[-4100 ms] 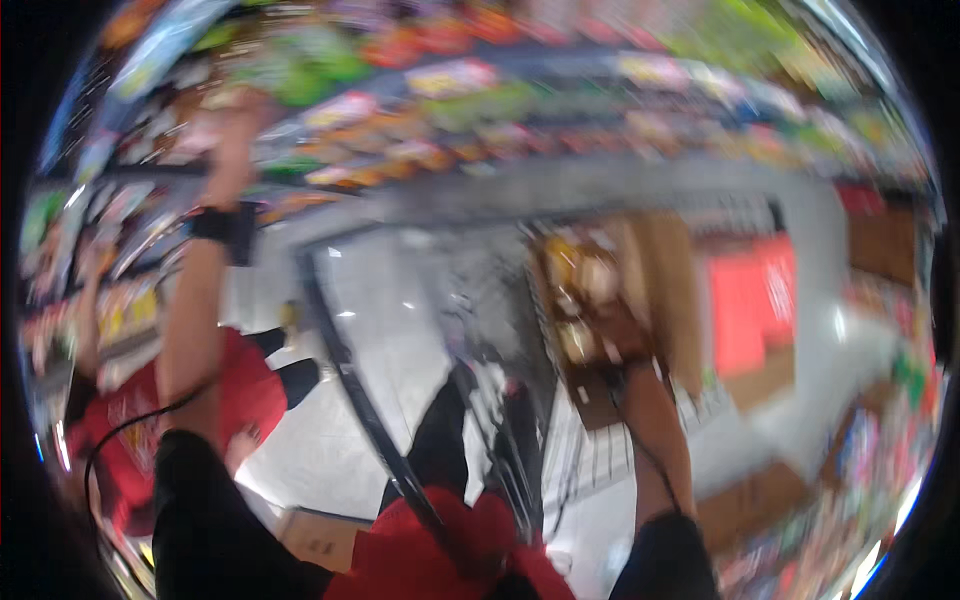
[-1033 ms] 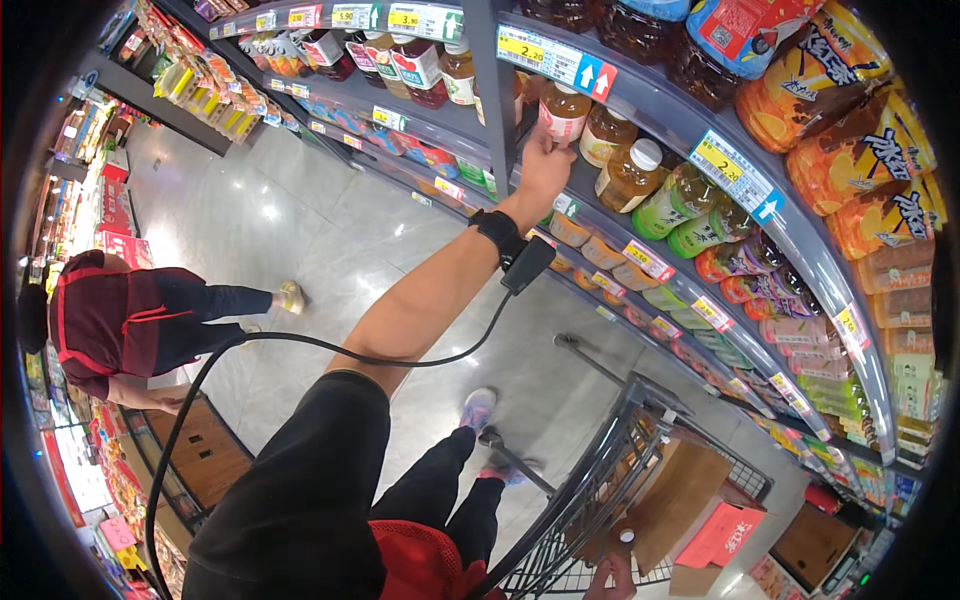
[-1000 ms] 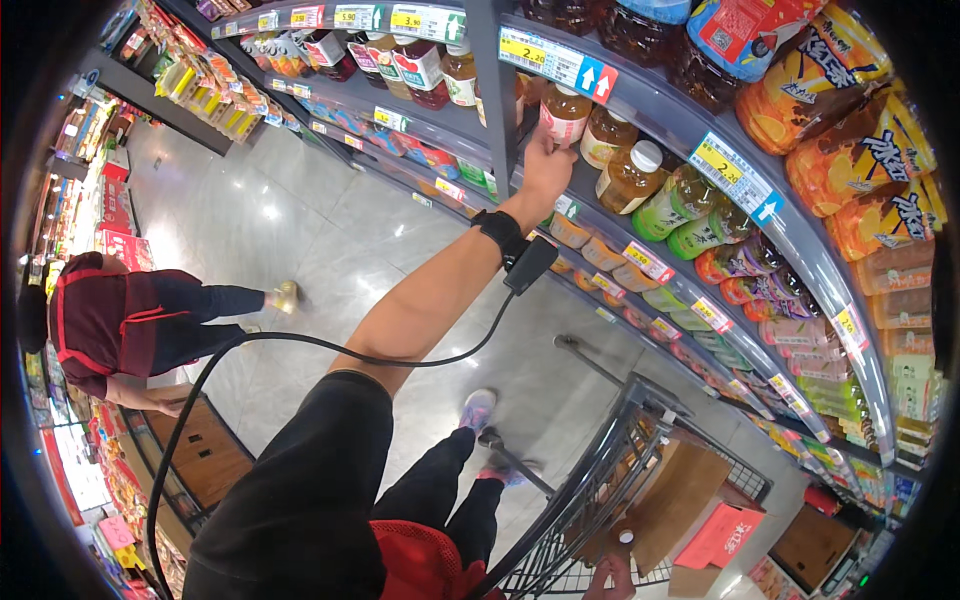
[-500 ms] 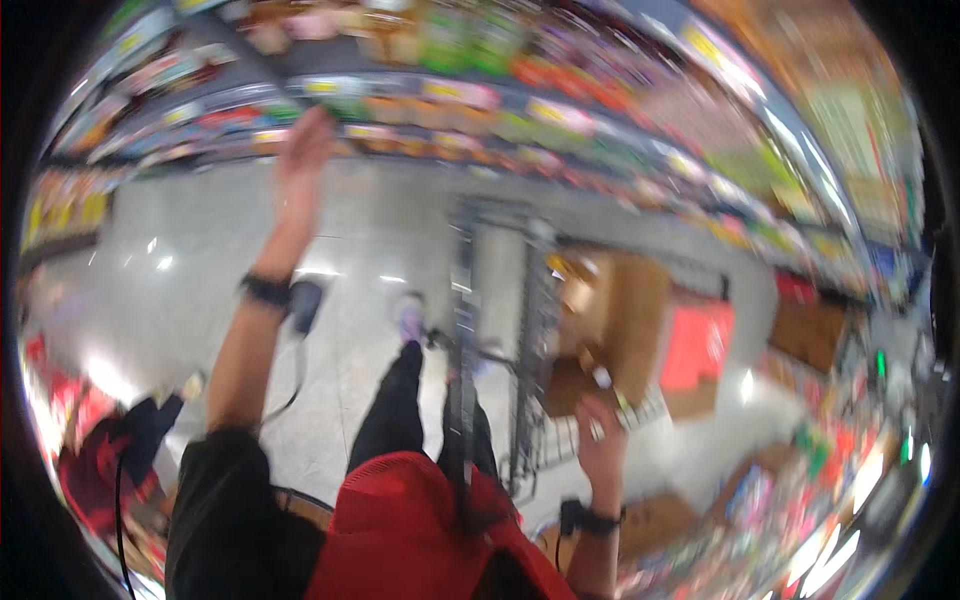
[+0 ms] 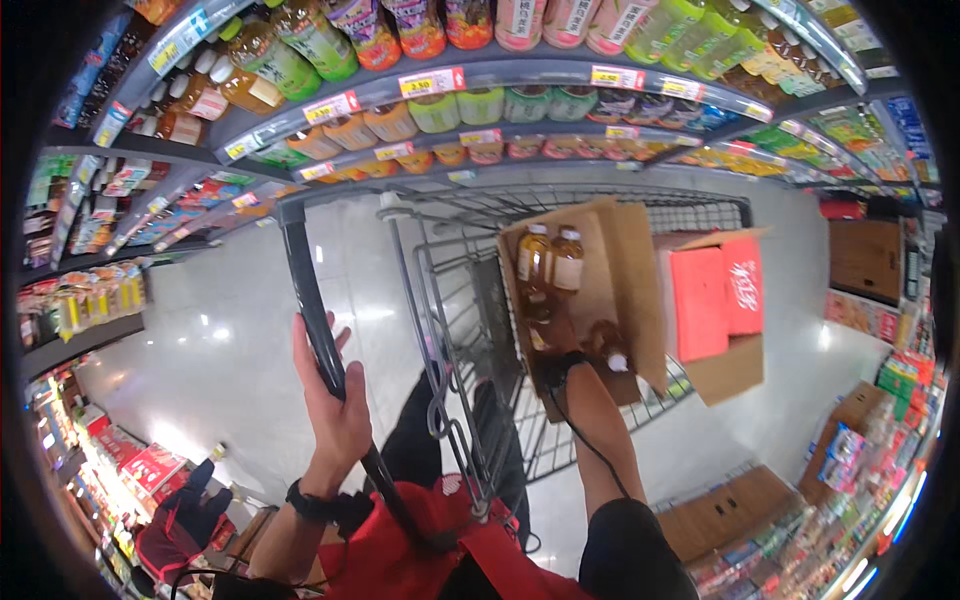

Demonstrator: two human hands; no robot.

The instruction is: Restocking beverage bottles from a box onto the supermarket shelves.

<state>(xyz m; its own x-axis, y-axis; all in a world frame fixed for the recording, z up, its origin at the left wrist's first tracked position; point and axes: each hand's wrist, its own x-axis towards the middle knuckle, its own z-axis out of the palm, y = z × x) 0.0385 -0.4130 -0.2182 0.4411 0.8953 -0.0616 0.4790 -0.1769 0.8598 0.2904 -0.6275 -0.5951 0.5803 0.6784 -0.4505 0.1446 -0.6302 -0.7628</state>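
My left hand (image 5: 335, 410) is at the black handle bar (image 5: 320, 335) of a wire shopping cart (image 5: 455, 250). The bar passes between its thumb and stretched fingers, which are not wrapped tightly round it. My right hand (image 5: 562, 335) reaches down into an open cardboard box (image 5: 645, 290) in the cart. Its fingers are in shadow beside a dark bottle (image 5: 538, 302), so their grip is hidden. Two capped amber drink bottles (image 5: 550, 258) stand behind it in the box. Another bottle (image 5: 605, 345) tilts to the right of my hand, its white cap toward me.
A red-and-brown carton (image 5: 705, 300) sits at the cart's far end. Store shelves (image 5: 400, 95) of bottled drinks curve across the front. Brown boxes (image 5: 730, 510) and packaged goods line the right. At lower left a person (image 5: 180, 530) in red and dark clothes is near displays.
My left hand has come down from the air to the handle bar. My right hand has moved from the box's near edge into it. The cart has shifted and turned within the view.
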